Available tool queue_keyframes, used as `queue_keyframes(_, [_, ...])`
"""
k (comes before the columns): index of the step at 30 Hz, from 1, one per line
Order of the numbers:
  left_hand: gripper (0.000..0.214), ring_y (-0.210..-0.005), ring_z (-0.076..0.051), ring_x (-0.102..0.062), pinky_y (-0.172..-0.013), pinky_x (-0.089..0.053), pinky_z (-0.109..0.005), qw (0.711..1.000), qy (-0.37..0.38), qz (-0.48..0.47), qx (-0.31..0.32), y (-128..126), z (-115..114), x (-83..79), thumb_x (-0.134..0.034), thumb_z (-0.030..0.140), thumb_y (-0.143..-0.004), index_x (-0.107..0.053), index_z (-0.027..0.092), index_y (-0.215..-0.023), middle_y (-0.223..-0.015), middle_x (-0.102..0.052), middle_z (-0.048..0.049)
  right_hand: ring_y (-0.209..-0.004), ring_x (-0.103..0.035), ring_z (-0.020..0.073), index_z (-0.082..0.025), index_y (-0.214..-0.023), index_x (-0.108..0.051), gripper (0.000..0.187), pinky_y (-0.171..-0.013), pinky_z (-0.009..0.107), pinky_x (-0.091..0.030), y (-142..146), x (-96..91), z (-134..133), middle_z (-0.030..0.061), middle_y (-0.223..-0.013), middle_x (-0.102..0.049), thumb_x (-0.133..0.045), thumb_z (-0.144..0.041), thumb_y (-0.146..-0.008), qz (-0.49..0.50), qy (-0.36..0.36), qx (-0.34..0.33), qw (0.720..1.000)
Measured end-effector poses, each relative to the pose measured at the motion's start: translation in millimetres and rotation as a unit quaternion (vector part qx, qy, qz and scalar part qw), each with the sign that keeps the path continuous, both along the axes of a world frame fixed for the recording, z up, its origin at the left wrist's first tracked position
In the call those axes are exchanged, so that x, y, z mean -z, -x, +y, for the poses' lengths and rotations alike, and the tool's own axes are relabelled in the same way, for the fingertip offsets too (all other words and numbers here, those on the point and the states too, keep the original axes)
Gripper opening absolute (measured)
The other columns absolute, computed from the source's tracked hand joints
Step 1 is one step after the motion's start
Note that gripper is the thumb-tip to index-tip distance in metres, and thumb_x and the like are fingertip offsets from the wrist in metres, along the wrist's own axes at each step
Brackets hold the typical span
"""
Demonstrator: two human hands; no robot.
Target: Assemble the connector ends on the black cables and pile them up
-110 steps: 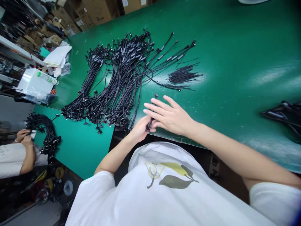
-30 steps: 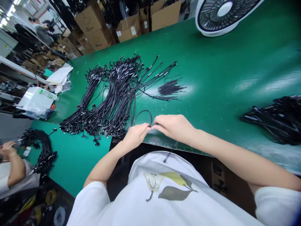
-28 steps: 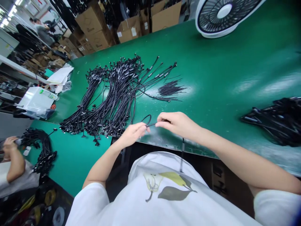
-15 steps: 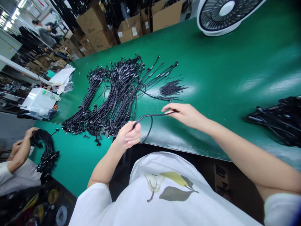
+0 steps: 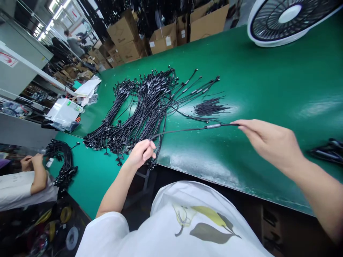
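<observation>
Left hand point(image 5: 141, 152) and right hand point(image 5: 276, 142) grip a cable point(image 5: 213, 126) stretched crosswise between them, nearside of the wire pile point(image 5: 210, 107).

Glossy green tabletop point(image 5: 268, 85), loaded!
Grey-sleeved black cables point(image 5: 146, 101) sprawl, thin black strips point(image 5: 210, 107) lie just beside, a round white fan point(image 5: 290, 14) stands farther back!

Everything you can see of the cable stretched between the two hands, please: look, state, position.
The cable is thin, black and plastic-looking, held nearly straight between the left hand's grip and the right hand's grip. A grey sleeve-like section sits near the latter. The cable crosses over the green table; whether it touches there is unclear. Its ends cannot be made out.
</observation>
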State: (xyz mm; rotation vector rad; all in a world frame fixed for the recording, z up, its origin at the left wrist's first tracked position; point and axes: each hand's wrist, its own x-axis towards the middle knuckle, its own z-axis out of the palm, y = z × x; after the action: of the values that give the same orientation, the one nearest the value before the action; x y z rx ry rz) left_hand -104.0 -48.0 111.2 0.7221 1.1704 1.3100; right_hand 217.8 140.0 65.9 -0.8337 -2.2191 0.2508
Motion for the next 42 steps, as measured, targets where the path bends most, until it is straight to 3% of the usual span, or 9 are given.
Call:
queue_keyframes(6, [0.037,-0.044,-0.007,-0.041,-0.059,-0.047,-0.025,0.952,0.144,0.168,0.212,18,-24,13.6,-0.06,0.046,-0.086,-0.067,0.01,-0.082,-0.044,-0.041,0.0074,-0.074,-0.068,0.0171,-0.021,-0.101,-0.069,0.038,-0.061,0.026,-0.047,-11,3.0,15,0.0032,-0.089,-0.074,-0.039,-0.044,-0.095,-0.053,-0.001,0.048,0.997])
queue_keyframes(10, [0.037,-0.039,-0.004,-0.03,-0.048,-0.04,-0.02,0.991,0.105,0.057,0.055,16,-19,10.7,-0.063,0.048,-0.083,-0.062,0.012,-0.08,-0.044,-0.035,0.0101,-0.067,-0.064,0.0172,-0.022,-0.094,-0.068,0.034,-0.051,0.028,-0.036,4,10.3,-2,0.0048,-0.082,-0.072,-0.039,-0.04,-0.096,-0.135,-0.064,0.049,0.988])
queue_keyframes(13, [0.034,-0.047,-0.005,-0.046,-0.05,-0.041,-0.018,0.995,0.039,-0.02,-0.085,-2,0,9.6,-0.067,0.045,-0.081,-0.062,0.014,-0.095,-0.059,-0.052,0.005,-0.062,-0.06,0.0176,-0.021,-0.078,-0.067,0.032,-0.051,0.03,-0.031,26,4.9,-33,0.0059,-0.069,-0.067,-0.041,-0.03,-0.095,-0.232,-0.082,-0.117,0.962])
queue_keyframes(17, [0.038,-0.096,-0.018,-0.064,-0.082,-0.05,-0.028,0.995,-0.028,0.09,-0.022,-38,19,13.5,-0.065,0.048,-0.082,-0.064,0.015,-0.1,-0.103,-0.068,-0.0095,-0.06,-0.059,0.0144,-0.02,-0.077,-0.064,0.029,-0.055,0.027,-0.033,59,-21.1,-64,0.0022,-0.068,-0.066,-0.043,-0.027,-0.095,-0.214,0.034,-0.347,0.912])
queue_keyframes(23, [0.04,-0.049,-0.009,-0.046,-0.057,-0.042,-0.025,0.986,-0.017,0.1,0.135,-69,17,15.2,-0.055,0.053,-0.087,-0.059,0.014,-0.089,-0.052,-0.048,0.005,-0.078,-0.06,0.0157,-0.02,-0.087,-0.064,0.03,-0.071,0.027,-0.044,91,-33.3,-48,0.0039,-0.086,-0.066,-0.052,-0.048,-0.09,0.051,0.257,-0.266,0.928])
queue_keyframes(29, [0.043,-0.046,-0.006,-0.036,-0.049,-0.033,-0.023,0.995,0.006,-0.069,0.068,-81,26,26.3,-0.06,0.056,-0.082,-0.051,0.015,-0.074,-0.058,-0.044,0.004,-0.048,-0.039,0.0077,-0.019,-0.077,-0.051,0.049,-0.047,0.022,-0.039,119,3.3,-75,-0.0044,-0.06,-0.044,-0.051,-0.068,-0.083,0.344,0.618,-0.148,0.692])
queue_keyframes(32, [0.047,-0.056,-0.009,-0.044,-0.062,-0.039,-0.027,0.997,0.012,-0.063,0.053,-89,22,39.7,-0.055,0.058,-0.085,-0.044,0.017,-0.066,-0.062,-0.045,0.002,-0.041,-0.021,0.0037,-0.02,-0.069,-0.045,0.051,-0.037,0.018,-0.017,125,6.2,-86,-0.0082,-0.054,-0.033,-0.064,-0.067,-0.074,0.415,0.646,-0.084,0.635])
queue_keyframes(36, [0.051,-0.057,-0.01,-0.038,-0.064,-0.037,-0.027,1.0,0.019,-0.009,0.008,-92,15,55.7,-0.05,0.064,-0.084,-0.039,0.019,-0.064,-0.061,-0.039,0.0039,-0.041,-0.023,0.0048,-0.02,-0.071,-0.046,0.046,-0.037,0.018,-0.021,127,6.5,-91,-0.0099,-0.05,-0.029,-0.068,-0.061,-0.073,0.389,0.641,-0.134,0.648])
queue_keyframes(42, [0.058,-0.082,-0.016,-0.047,-0.083,-0.041,-0.03,0.996,0.013,0.091,0.019,-95,13,73.7,-0.048,0.073,-0.079,-0.041,0.018,-0.06,-0.079,-0.05,-0.0035,-0.092,-0.06,0.0166,-0.021,-0.082,-0.057,0.045,-0.071,0.026,-0.051,131,10.7,-94,0.0069,-0.1,-0.059,-0.046,-0.064,-0.088,0.343,0.464,-0.065,0.814])
